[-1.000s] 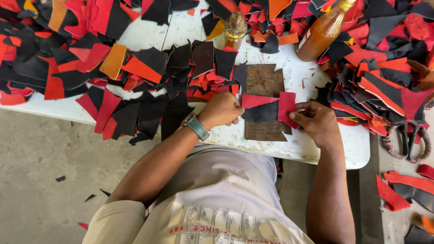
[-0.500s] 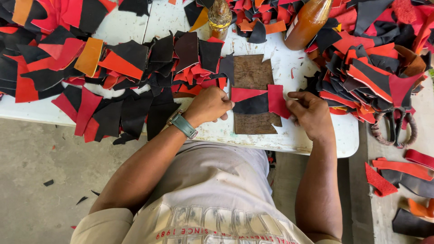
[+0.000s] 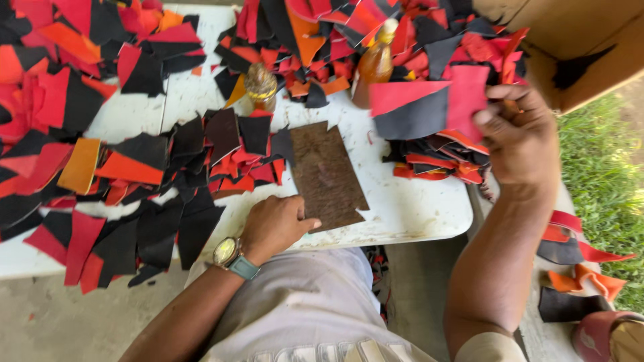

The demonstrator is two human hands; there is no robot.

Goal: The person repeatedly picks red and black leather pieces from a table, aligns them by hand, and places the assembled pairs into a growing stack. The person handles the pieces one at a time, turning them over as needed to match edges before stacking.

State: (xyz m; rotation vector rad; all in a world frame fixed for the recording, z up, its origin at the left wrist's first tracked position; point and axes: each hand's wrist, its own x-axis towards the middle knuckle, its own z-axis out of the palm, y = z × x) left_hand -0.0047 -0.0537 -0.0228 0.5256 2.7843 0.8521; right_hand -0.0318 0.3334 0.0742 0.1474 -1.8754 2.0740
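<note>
A: What is the right hand (image 3: 520, 144) doing?

B: Its grip is pinched tight on a joined piece of red and black leather-like material (image 3: 429, 107), thumb over curled fingers at the piece's right edge. The piece is lifted clear of the tabletop, up at about two o'clock from the middle of the view.

A: And the left hand (image 3: 275, 226)?

B: It lies flat at about six o'clock, fingers loosely spread, holding nothing. The thumb touches the lower left edge of a dark brown rectangular board (image 3: 327, 175) lying on the white tabletop (image 3: 409, 201).

A: What lies around them?

B: At nine o'clock from the board, a heap of red, black and orange cut scraps (image 3: 168, 167). At twelve o'clock, a small bottle with a gold cap (image 3: 260, 86) and an amber bottle (image 3: 373, 66) stand among more scraps. A brown cardboard box (image 3: 577, 40) shows at one o'clock.
</note>
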